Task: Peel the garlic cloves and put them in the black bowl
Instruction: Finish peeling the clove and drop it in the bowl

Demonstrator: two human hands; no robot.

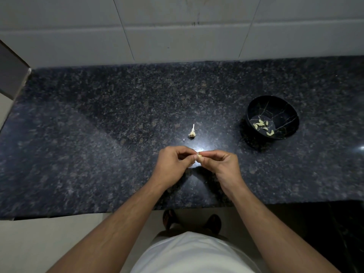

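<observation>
Nearest the front edge of the counter (98, 134), both hands meet just above the stone, about midway along it. The left hand (173, 164) has its fingers curled inward, thumb and fingertips pinching at a single garlic clove (199, 157); the right hand (222, 164) also pinches that clove from the other side, fingers bent round it. Only a small pale part of the clove shows between the fingertips, so whether any skin remains on it cannot be told. Judged step: peeling in progress on this clove, not yet dropped. Farther in, toward the middle of the counter, lies the remnant of the garlic head (192, 132), stalk up, with a tiny white scrap (183, 140) just beside it on the left; it looks mostly stripped, though whether cloves are left on it is too small to tell. Farther right, toward the right edge, stands the black bowl (275, 107), holding several peeled cloves (263, 127) scattered on its bottom. Estimate: well along, with most of the cloves in view done; left are the clove in hand and anything remaining on the head.
</observation>
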